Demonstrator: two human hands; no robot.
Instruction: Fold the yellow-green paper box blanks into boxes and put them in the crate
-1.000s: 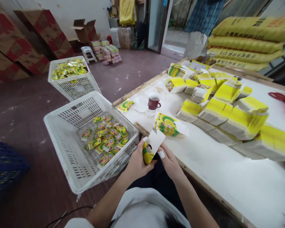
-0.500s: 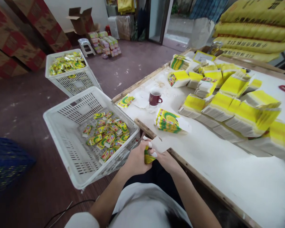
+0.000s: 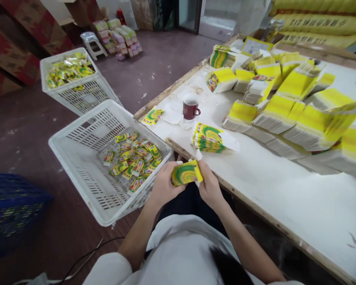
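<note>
A small yellow and green printed packet (image 3: 185, 173) is held between both hands, just off the table's near edge. My left hand (image 3: 163, 185) grips its left end. My right hand (image 3: 208, 184) has fingers and thumb closed on its right end; white covers show on some fingertips. Just beyond the hands, a fanned stack of yellow-green printed packet sleeves (image 3: 209, 137) lies on the table. Left of the hands stands a white plastic crate (image 3: 86, 174), with several similar small packets (image 3: 138, 158) on its bottom.
The white table (image 3: 273, 198) has a raised wooden edge and bears a maroon mug (image 3: 191, 109) and many bundles of yellow-white sleeves (image 3: 280, 107). A second crate (image 3: 80, 97) full of packets stands behind the first. Cables (image 3: 89, 253) lie on the floor.
The packet now lies flat with its printed face up; before, it was mostly covered by the fingers with a white flap sticking out. My hands have moved slightly apart, and the view has tilted down.
</note>
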